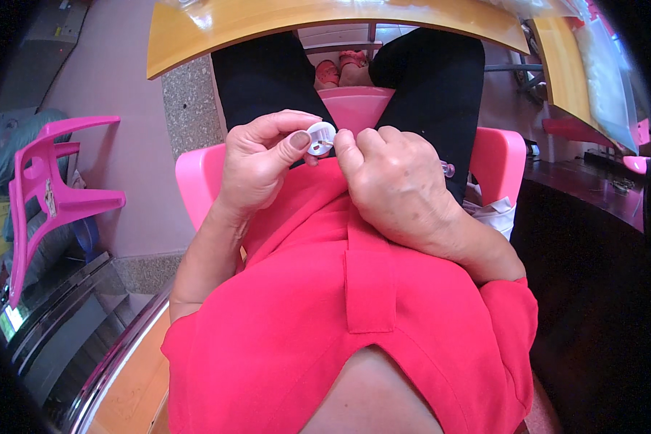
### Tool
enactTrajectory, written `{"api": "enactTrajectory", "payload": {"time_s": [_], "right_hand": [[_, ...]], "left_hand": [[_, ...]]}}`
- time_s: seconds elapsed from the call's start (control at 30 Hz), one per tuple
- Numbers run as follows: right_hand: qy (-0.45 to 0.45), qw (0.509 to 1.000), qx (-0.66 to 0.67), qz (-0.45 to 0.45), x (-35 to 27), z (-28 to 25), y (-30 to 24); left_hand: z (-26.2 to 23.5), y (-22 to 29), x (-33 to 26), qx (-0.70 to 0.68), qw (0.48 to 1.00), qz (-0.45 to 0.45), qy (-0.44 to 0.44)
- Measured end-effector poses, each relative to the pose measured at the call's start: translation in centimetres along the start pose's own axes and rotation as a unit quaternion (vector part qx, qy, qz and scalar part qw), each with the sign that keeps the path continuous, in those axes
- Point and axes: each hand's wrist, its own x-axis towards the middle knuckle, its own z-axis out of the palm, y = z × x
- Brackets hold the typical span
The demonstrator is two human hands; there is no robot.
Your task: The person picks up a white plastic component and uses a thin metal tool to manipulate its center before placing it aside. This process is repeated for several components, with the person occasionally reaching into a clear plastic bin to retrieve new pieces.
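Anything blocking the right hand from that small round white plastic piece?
Nothing visible. The left hand holds the round white plastic piece, and the right hand is right beside its right edge; can't tell whether they touch.

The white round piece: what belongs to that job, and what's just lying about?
Job:
white round piece, in the left hand
what looks like a screwdriver, in the right hand

Just there:
pink chair at left
wooden tabletop
plastic bag

Place: seemingly a home
Chairs (502, 163): pink plastic, household kind
Table (325, 17): yellowish wood
Sandals (328, 72): red, casual
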Motion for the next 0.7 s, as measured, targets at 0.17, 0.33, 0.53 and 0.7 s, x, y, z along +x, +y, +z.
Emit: {"api": "enactTrajectory", "payload": {"time_s": [0.17,0.33,0.53,0.7], "right_hand": [[0.064,0.995,-0.051,-0.051,0.21,0.72,0.14],[0.003,0.995,-0.077,-0.07,0.4,0.61,0.08],[-0.006,0.994,-0.093,-0.062,0.78,0.56,-0.41],[-0.026,0.995,-0.085,-0.049,1.0,0.34,-0.73]], "left_hand": [[-0.01,-0.15,-0.04,0.01,1.0,-0.003,0.0],[-0.11,-0.35,-0.03,0.024,1.0,0.007,0.012],[-0.27,-0.61,-0.14,0.048,0.998,0.001,0.034],[-0.28,-0.65,-0.1,0.097,0.994,0.008,0.043]]}}
